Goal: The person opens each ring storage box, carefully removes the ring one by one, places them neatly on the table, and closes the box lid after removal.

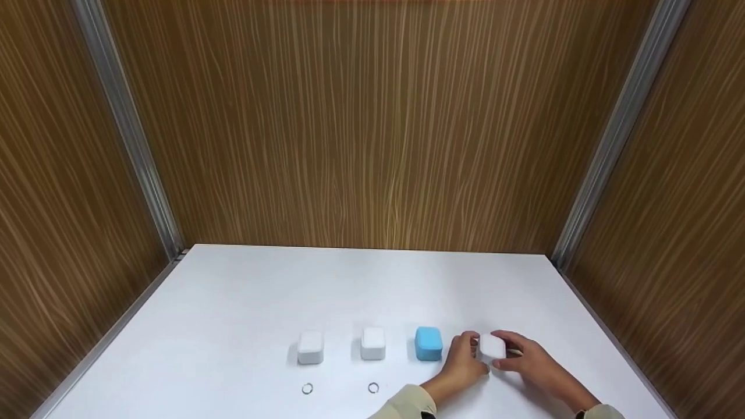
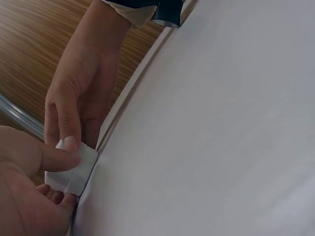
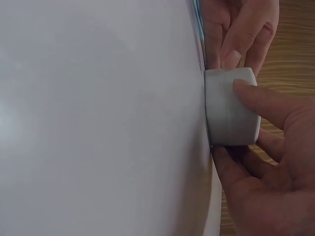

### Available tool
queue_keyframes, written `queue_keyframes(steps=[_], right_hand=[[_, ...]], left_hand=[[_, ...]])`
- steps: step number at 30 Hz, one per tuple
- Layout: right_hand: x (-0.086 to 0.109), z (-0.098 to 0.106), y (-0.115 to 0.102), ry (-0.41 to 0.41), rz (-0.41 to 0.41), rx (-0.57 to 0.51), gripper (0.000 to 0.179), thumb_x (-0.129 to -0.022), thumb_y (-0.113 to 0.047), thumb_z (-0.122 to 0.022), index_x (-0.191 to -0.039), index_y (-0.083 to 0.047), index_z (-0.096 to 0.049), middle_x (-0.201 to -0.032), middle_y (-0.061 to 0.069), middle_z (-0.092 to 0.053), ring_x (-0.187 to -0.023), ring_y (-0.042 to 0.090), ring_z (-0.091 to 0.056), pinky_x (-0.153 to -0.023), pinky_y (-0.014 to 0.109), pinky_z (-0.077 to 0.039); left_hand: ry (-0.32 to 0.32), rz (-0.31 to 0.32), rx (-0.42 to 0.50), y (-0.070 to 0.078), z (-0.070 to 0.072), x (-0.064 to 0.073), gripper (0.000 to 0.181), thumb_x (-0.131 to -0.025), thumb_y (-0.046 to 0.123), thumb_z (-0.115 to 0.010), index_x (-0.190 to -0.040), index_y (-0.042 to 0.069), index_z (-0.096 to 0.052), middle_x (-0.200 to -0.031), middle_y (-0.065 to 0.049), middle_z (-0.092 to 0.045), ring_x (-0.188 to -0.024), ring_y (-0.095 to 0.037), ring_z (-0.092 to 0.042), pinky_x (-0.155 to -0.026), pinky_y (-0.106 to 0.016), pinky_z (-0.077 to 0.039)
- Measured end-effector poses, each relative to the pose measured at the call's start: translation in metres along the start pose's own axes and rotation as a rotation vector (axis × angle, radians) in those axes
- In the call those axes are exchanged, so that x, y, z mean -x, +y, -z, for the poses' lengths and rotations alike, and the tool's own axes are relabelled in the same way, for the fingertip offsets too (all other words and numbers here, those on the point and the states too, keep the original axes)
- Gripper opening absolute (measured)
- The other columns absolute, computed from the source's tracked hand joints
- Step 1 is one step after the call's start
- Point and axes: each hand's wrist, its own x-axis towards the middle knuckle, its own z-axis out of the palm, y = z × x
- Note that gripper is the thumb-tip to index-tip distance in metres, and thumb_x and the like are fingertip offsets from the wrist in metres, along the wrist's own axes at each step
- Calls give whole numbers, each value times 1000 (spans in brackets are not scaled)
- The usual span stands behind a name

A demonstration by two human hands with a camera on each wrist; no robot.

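Note:
Toward the right of the white table, both hands hold one small white rounded cube (image 1: 492,347) between them. My left hand (image 1: 464,364) grips its left side, the thumb at the near lower edge. From the right, my right hand (image 1: 534,365) pinches it, index finger at the far edge and thumb at the near one. Up close in the right wrist view, the white cube (image 3: 229,108) sits at table level with the right thumb pressed on its side. The left wrist view shows fingers of both hands around the cube (image 2: 81,172), partly hiding it.
Left of the hands stands a blue cube (image 1: 429,343), followed by a white cube (image 1: 373,343) and another white cube (image 1: 311,347) in a row. Two thin metal rings (image 1: 373,387) (image 1: 307,388) lie in front of the white ones. Wood-grain panels (image 1: 372,128) enclose the table.

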Motion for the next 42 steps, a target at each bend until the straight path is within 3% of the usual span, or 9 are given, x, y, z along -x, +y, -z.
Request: queue_keyframes(steps=[7,15,24,34,42], right_hand=[[-3,1,-1,-56,27,1,71,-87,-23,-78,-145,2,-47,-146,33,-46,-132,51,-47,-94,33,-52],[-7,2,-5,-99,27,-20,70,-87,-20,-77,-146,2,-46,-150,28,-45,-137,52,-41,-102,44,-47],[-16,5,-3,-102,-6,-19,71,-86,-19,-77,-146,2,-46,-151,27,-45,-140,52,-38,-108,57,-42],[-22,10,4,-109,26,-22,68,-87,-18,-76,-145,1,-47,-150,26,-47,-140,51,-38,-107,52,-42],[-23,10,4,-121,64,-39,76,-89,-19,-75,-151,3,-37,-152,29,-42,-141,50,-37,-107,41,-41]], left_hand=[[-11,14,-15,-3,2,1,56,-75,-9,-76,-124,8,-53,-113,-3,-51,-99,-12,-55,-91,-25,-51],[23,-68,-59,-7,3,1,56,-74,-6,-77,-123,6,-53,-111,-5,-51,-97,-13,-54,-88,-22,-49],[69,-73,-82,-10,0,-3,57,-73,-6,-78,-123,6,-54,-112,-1,-51,-102,-11,-54,-98,-25,-49],[79,-84,-106,-12,-2,-10,56,-73,-4,-80,-122,8,-56,-114,-1,-56,-107,-12,-57,-101,-26,-49],[85,-70,-31,-14,-1,-12,58,-68,-10,-79,-120,5,-57,-115,-3,-59,-109,-18,-63,-98,-26,-52]])
